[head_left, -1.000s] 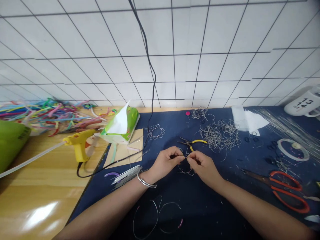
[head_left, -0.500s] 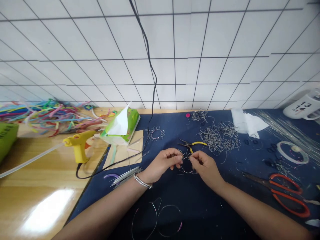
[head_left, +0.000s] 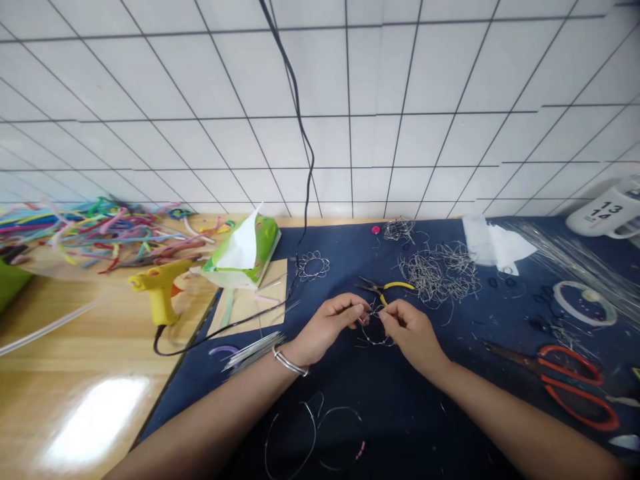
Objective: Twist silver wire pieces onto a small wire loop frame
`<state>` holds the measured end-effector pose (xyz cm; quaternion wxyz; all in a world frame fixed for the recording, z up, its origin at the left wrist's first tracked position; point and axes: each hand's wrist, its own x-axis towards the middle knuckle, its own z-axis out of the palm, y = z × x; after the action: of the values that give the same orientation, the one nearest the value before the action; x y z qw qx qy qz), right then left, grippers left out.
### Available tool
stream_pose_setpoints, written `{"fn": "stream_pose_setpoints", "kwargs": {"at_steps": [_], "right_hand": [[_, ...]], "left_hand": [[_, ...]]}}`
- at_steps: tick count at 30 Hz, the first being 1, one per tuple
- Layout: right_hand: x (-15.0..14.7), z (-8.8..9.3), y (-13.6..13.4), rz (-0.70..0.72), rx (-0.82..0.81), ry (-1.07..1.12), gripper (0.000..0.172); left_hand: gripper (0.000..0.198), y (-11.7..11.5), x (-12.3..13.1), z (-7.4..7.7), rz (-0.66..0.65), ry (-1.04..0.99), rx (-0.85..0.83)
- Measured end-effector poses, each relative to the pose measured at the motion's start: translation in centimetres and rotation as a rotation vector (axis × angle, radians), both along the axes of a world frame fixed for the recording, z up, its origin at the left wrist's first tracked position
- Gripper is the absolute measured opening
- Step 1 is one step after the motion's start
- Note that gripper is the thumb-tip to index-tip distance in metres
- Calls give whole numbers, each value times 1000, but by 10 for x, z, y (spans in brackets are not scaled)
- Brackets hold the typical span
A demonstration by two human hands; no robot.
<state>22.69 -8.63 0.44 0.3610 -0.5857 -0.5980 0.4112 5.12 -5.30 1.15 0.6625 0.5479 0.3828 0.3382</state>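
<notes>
Over the blue mat, my left hand pinches the left side of a thin wire ring strung with small beads. My right hand has thumb and forefinger closed on the ring's upper right side. Fine wire ends show between the fingertips, too small to make out fully. Just beyond the hands lie yellow-handled pliers, jaws pointing left. A flower-shaped wire piece rests farther back on the left. Nearer to me, between the forearms, are two loose wire loops, one with pink beads.
Tangled wire pieces lie behind the right hand. Red-handled scissors, a white ring of beads and a mug are at right. Leftward stand a yellow glue gun with its cord, a tissue pack and coloured pipe cleaners.
My left hand has shifted slightly right, nearer the right fingertips. At the far left, the pale stick has slid left from the glue gun and the green object has shifted left.
</notes>
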Motion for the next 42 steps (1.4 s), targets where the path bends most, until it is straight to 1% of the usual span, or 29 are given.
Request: {"fn": "stream_pose_setpoints", "kwargs": {"at_steps": [6,11,16,22,28,34,39,42], "right_hand": [[2,2,1,-28,1,35,17],[2,1,0,-37,18,28,17],[0,2,0,-59,40,10,17],[-1,1,0,-98,59,-47,17],[-2,0,0,-115,60,-73,18],[-2,-2,-1,-87,77,-58,18],[1,-3,2,-8,46,-17,17],[2,-3,4,26,14,11,17]], "left_hand": [[20,-2,-2,-1,-38,-110,-31],[18,-2,-1,-2,-51,-138,-13],[18,-2,0,-3,-13,-71,-12],[26,-2,3,-9,51,-31,-79],[22,-4,5,-12,117,9,-93],[16,-5,6,-8,138,40,-76],[14,-3,3,-5,139,67,-42],[13,-2,2,-5,116,101,-28]]}}
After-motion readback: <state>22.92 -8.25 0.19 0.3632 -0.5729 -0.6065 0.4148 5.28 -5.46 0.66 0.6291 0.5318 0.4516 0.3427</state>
